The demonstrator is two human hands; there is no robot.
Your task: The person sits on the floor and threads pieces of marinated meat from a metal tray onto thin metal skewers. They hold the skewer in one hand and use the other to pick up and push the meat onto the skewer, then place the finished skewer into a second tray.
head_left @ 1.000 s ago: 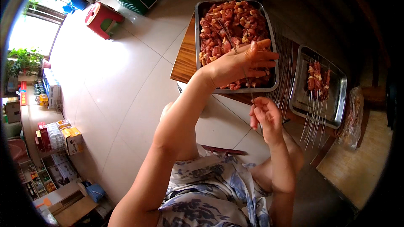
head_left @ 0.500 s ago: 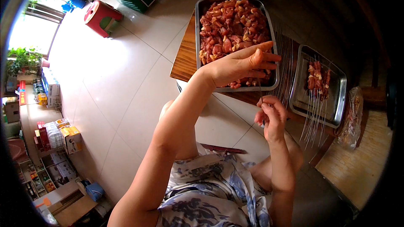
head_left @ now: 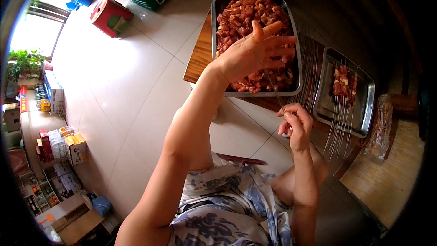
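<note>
A metal tray [head_left: 214,32] heaped with chunks of raw meat [head_left: 246,11] stands on a wooden surface in front of me. Over the heap my left hand [head_left: 255,48] is open, its fingers and thumb spread apart. My right hand [head_left: 298,125], lower and nearer to me, pinches a thin metal skewer [head_left: 278,96] between thumb and fingers. The skewer slants up from there toward the left palm; whether its tip touches that hand I cannot tell. I see no meat on its visible length.
Loose skewers [head_left: 310,59] lie right of the large tray. Beyond them, a smaller tray [head_left: 371,109] holds several skewers of meat [head_left: 342,84], handles over its near rim. A clear plastic bag [head_left: 381,127] lies farther right. A red stool [head_left: 105,17] and stacked boxes [head_left: 75,148] are at left.
My left hand has turned and lifted slightly up and left, its fingers spreading wider. My right hand has barely moved and still pinches the skewer.
</note>
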